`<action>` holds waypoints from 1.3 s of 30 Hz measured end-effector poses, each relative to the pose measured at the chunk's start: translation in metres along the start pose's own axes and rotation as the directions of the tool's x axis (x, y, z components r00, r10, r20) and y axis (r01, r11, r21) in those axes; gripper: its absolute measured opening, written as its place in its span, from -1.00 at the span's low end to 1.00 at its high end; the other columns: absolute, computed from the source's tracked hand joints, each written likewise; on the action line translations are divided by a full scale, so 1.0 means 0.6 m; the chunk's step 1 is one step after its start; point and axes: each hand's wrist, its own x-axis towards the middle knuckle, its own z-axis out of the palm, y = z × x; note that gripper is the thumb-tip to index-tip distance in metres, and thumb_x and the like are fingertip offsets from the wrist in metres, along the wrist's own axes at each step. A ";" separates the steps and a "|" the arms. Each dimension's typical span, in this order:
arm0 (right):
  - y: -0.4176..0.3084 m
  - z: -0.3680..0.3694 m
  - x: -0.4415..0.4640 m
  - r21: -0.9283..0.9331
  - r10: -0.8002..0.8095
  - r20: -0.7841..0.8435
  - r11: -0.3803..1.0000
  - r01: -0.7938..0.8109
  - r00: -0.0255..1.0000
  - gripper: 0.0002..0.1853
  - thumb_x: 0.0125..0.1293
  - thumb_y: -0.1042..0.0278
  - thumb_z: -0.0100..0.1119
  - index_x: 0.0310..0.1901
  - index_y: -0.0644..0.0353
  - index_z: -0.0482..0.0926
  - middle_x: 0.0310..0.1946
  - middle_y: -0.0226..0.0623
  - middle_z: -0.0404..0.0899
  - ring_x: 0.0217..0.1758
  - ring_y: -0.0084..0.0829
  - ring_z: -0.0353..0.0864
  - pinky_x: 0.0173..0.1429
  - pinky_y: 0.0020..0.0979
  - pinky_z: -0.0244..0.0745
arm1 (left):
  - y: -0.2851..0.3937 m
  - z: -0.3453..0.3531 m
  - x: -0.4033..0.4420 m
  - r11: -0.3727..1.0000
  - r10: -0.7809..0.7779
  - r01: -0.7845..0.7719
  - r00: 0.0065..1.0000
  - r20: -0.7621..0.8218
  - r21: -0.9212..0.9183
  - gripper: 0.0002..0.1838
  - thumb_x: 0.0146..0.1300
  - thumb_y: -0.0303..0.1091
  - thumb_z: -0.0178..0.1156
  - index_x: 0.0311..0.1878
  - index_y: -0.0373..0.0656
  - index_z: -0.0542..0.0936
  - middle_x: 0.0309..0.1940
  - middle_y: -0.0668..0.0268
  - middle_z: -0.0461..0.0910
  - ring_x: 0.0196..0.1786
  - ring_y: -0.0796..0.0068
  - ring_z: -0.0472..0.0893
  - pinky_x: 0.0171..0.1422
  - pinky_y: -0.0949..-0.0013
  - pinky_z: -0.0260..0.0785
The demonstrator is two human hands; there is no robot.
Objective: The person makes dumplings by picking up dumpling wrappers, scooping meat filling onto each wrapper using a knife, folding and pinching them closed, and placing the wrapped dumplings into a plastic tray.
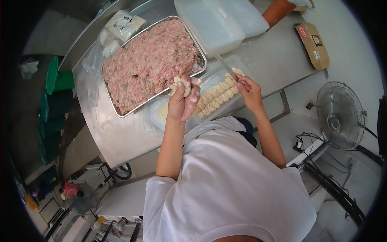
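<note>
My left hand (183,101) is closed around a pale dumpling (175,85), at the near right corner of a metal tray (141,105). Pinkish minced meat (149,56) with green bits fills this tray. A thin flat metal tool (226,66) is gripped in my right hand (249,90), over the right end of a clear plastic container (231,105). Rows of folded dumplings (215,98) lie in that container. Left of it, partly behind my left hand, is a pale stack of wrappers (163,110) in thin plastic.
Translucent plastic tubs (213,30) stand behind the dumplings on the steel table (121,141). Wrapped white packages (125,25) lie at the back left. A cardboard box (313,46) is at the right, above a standing fan (338,115). Green bins (60,80) are at the left.
</note>
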 end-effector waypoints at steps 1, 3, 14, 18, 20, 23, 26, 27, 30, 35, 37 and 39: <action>-0.001 -0.001 0.000 0.001 0.009 -0.009 1.000 -0.009 1.000 -0.63 0.38 0.58 0.16 0.22 0.32 0.52 -0.12 -0.37 0.60 -0.09 -0.63 0.56 0.08 -0.58 0.46 | -0.004 0.004 0.003 0.987 0.035 -0.031 0.999 -0.027 0.156 -0.80 0.53 -0.14 0.00 -0.10 -0.05 0.44 -0.01 0.29 0.47 -0.18 0.55 0.48 -0.18 0.52 0.36; -0.002 -0.006 0.000 0.014 -0.002 -0.033 1.000 0.003 0.999 -0.63 0.38 0.58 0.16 0.21 0.32 0.53 -0.14 -0.39 0.59 -0.11 -0.65 0.56 0.06 -0.60 0.45 | -0.003 0.010 0.010 0.974 0.018 -0.012 1.000 -0.022 0.225 -0.79 0.51 -0.09 0.02 -0.18 0.03 0.46 0.04 0.32 0.47 -0.08 0.52 0.43 -0.04 0.43 0.26; -0.012 -0.076 -0.016 -0.017 0.013 -0.187 1.000 -0.016 0.982 -0.64 0.38 0.57 0.16 0.20 0.30 0.54 -0.28 -0.54 0.48 -0.23 -0.75 0.44 -0.05 -0.68 0.36 | -0.034 -0.043 0.032 0.980 0.153 -0.095 0.921 -0.357 0.174 -0.43 0.43 0.24 -0.09 -0.56 -0.01 0.30 -0.23 0.40 0.46 -0.13 0.48 0.42 -0.08 0.36 0.27; -0.007 -0.104 -0.023 -0.022 0.004 -0.262 1.000 -0.010 0.965 -0.63 0.38 0.56 0.17 0.21 0.28 0.54 -0.30 -0.57 0.45 -0.24 -0.76 0.41 -0.05 -0.70 0.33 | -0.087 -0.058 0.049 0.912 0.168 0.068 0.838 -0.519 0.405 -0.44 0.45 0.17 -0.03 -0.53 -0.09 0.40 -0.32 0.30 0.53 -0.29 0.44 0.51 -0.23 0.38 0.35; -0.001 -0.117 -0.028 -0.011 0.012 -0.291 1.000 -0.016 0.957 -0.63 0.37 0.56 0.17 0.21 0.27 0.54 -0.29 -0.58 0.45 -0.24 -0.77 0.41 -0.04 -0.71 0.33 | -0.113 -0.080 0.053 0.793 0.145 0.227 0.831 -0.536 0.565 -0.43 0.46 0.17 -0.03 -0.53 -0.10 0.39 -0.34 0.31 0.53 -0.31 0.46 0.51 -0.25 0.39 0.34; 0.015 -0.131 -0.036 0.003 0.014 -0.314 1.000 -0.013 0.949 -0.63 0.37 0.55 0.19 0.21 0.26 0.55 -0.29 -0.58 0.44 -0.24 -0.77 0.40 -0.05 -0.71 0.33 | -0.140 -0.103 0.062 0.586 0.117 0.421 0.801 -0.587 0.692 -0.47 0.49 0.07 0.02 -0.46 -0.19 0.46 -0.42 0.27 0.53 -0.43 0.51 0.50 -0.42 0.49 0.27; 0.030 -0.140 -0.044 -0.009 0.016 -0.343 1.000 -0.021 0.939 -0.63 0.37 0.55 0.20 0.21 0.26 0.55 -0.29 -0.58 0.46 -0.25 -0.77 0.41 -0.07 -0.70 0.34 | -0.153 -0.127 0.072 0.380 0.009 0.589 0.769 -0.639 0.714 -0.67 0.48 -0.17 0.10 -0.29 -0.26 0.55 -0.42 0.26 0.52 -0.45 0.55 0.49 -0.45 0.53 0.24; 0.029 -0.139 -0.048 -0.002 0.038 -0.349 0.999 -0.042 0.936 -0.63 0.37 0.55 0.19 0.20 0.26 0.56 -0.28 -0.57 0.48 -0.24 -0.77 0.43 -0.07 -0.70 0.35 | -0.156 -0.134 0.075 0.364 0.025 0.555 0.797 -0.604 0.748 -0.77 0.40 -0.29 0.14 -0.22 -0.31 0.55 -0.33 0.21 0.55 -0.37 0.49 0.53 -0.35 0.48 0.33; 0.037 -0.140 -0.053 0.025 0.067 -0.364 0.998 -0.063 0.929 -0.64 0.37 0.56 0.19 0.20 0.26 0.56 -0.26 -0.55 0.51 -0.24 -0.76 0.45 -0.07 -0.68 0.37 | -0.156 -0.152 0.084 0.170 0.081 0.476 0.866 -0.494 0.863 -0.78 0.27 -0.47 0.15 -0.06 -0.37 0.52 -0.19 0.09 0.56 -0.22 0.30 0.57 -0.18 0.35 0.45; 0.058 -0.147 -0.052 0.055 0.061 -0.376 0.998 -0.044 0.924 -0.64 0.37 0.57 0.18 0.19 0.27 0.55 -0.24 -0.52 0.54 -0.22 -0.75 0.48 -0.05 -0.66 0.40 | -0.165 -0.156 0.098 -0.492 0.163 0.146 0.984 -0.073 0.858 -0.62 0.22 -0.51 0.14 0.11 -0.38 0.46 -0.15 -0.10 0.52 -0.06 -0.06 0.54 -0.01 0.11 0.45; 0.048 -0.146 -0.050 0.038 0.040 -0.383 0.999 -0.028 0.923 -0.64 0.37 0.56 0.18 0.19 0.28 0.55 -0.22 -0.50 0.57 -0.22 -0.74 0.49 -0.05 -0.64 0.41 | -0.170 -0.136 0.117 -0.374 0.198 0.391 0.920 -0.339 0.841 -0.62 0.18 -0.45 0.27 0.05 -0.39 0.48 -0.20 -0.16 0.52 -0.09 -0.15 0.55 -0.01 0.04 0.44; 0.056 -0.152 -0.051 0.050 0.071 -0.377 0.997 -0.056 0.923 -0.64 0.37 0.55 0.19 0.19 0.27 0.55 -0.21 -0.49 0.57 -0.21 -0.73 0.49 -0.05 -0.64 0.42 | -0.173 -0.133 0.133 -0.484 0.161 0.365 0.931 -0.329 0.795 -0.60 0.15 -0.42 0.33 0.01 -0.40 0.49 -0.26 -0.14 0.54 -0.14 -0.13 0.57 -0.05 0.04 0.45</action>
